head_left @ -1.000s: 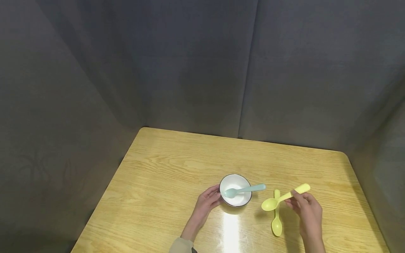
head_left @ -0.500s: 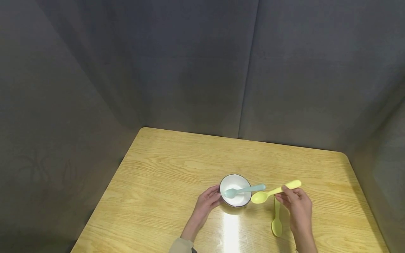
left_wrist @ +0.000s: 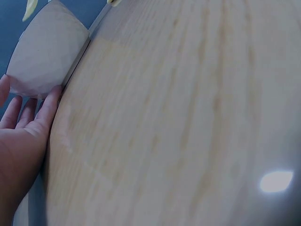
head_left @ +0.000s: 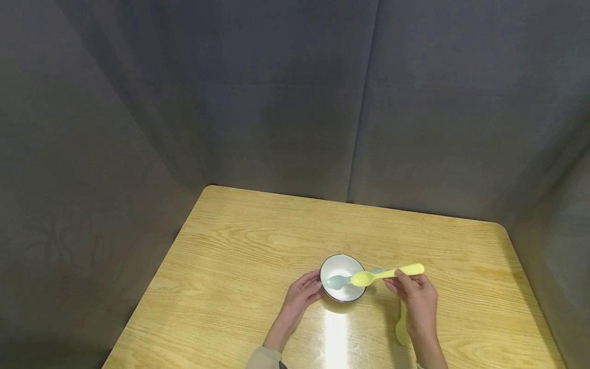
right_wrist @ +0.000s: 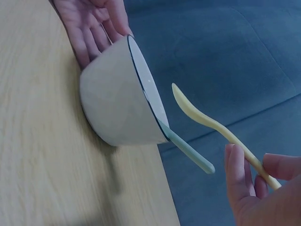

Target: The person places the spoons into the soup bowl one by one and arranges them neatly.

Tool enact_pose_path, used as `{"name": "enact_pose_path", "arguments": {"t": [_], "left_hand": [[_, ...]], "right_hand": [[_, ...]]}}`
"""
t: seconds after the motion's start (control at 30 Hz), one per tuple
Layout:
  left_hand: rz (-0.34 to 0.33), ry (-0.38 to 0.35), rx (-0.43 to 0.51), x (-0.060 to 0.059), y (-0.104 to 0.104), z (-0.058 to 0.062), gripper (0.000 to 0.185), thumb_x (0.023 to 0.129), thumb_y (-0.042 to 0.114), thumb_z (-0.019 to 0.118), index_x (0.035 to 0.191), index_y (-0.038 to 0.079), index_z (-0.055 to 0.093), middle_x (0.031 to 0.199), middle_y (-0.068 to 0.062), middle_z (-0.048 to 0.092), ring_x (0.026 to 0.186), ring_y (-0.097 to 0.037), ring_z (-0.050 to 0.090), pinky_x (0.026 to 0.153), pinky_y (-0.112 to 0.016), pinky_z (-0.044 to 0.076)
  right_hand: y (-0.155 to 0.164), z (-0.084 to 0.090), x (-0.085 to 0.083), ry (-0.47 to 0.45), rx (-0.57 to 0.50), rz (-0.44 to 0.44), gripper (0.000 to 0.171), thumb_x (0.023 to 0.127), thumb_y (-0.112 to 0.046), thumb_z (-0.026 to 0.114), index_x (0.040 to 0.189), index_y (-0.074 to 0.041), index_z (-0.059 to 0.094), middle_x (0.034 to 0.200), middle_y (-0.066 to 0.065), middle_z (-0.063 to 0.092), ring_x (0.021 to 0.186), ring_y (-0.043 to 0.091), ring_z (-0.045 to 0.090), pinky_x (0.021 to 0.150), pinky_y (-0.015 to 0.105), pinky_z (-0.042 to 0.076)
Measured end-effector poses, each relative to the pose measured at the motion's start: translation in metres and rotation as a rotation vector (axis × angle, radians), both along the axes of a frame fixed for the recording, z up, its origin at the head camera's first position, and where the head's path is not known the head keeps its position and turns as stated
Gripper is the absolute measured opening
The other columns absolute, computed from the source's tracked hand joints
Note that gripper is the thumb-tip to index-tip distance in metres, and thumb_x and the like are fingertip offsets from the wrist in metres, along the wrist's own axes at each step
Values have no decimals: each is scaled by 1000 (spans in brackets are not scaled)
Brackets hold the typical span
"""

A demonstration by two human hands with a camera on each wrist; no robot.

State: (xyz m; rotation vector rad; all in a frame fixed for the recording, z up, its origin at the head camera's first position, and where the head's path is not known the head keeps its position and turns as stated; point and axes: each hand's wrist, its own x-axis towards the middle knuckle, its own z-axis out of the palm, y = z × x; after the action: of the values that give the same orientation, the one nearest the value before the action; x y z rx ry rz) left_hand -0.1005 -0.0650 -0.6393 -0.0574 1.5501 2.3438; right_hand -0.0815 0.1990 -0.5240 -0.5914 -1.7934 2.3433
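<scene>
A small white bowl [head_left: 342, 266] with a dark rim stands on the wooden table [head_left: 258, 246]. A light blue spoon [head_left: 335, 281] lies in it, handle over the right rim. My left hand [head_left: 301, 294] rests against the bowl's left side with fingers straight. My right hand [head_left: 412, 292] pinches the handle of a yellow spoon [head_left: 384, 274], whose scoop hangs over the bowl's right rim. In the right wrist view the yellow spoon [right_wrist: 207, 122] hovers just above the bowl [right_wrist: 117, 106] and the blue spoon's handle [right_wrist: 190, 153]. A second yellow spoon [head_left: 401, 328] lies on the table, partly hidden by my right hand.
Grey padded walls [head_left: 295, 102] enclose the table at the back and on both sides. The table's rounded corners lie at the far left and far right.
My right hand has carried the yellow spoon leftward from above the table to over the bowl's right rim. The left hand and bowl have stayed put.
</scene>
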Motion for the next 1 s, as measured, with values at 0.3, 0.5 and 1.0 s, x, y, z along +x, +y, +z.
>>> {"name": "enact_pose_path", "arguments": {"t": [0.3,0.5,1.0], "left_hand": [[6,1,-14,1,0,2,51,103,19,65,147,-3,51,150,-23,52,135,-34,56,109,-36,53],[-1,5,-18,0,0,1,50,104,19,65,147,-1,51,150,-21,53,134,-32,57,108,-34,54],[-4,12,-12,1,0,0,51,104,17,64,148,-3,50,150,-22,53,134,-32,57,109,-35,53]], "right_hand": [[-13,-13,2,-27,3,25,14,103,-2,63,112,6,55,86,4,76,79,15,77,82,28,64],[-22,-20,3,-40,42,48,21,104,-4,62,118,9,54,90,3,75,83,15,77,86,28,63],[-34,-34,2,-47,61,64,29,102,-2,62,124,14,53,94,6,74,82,13,76,86,28,64]]}}
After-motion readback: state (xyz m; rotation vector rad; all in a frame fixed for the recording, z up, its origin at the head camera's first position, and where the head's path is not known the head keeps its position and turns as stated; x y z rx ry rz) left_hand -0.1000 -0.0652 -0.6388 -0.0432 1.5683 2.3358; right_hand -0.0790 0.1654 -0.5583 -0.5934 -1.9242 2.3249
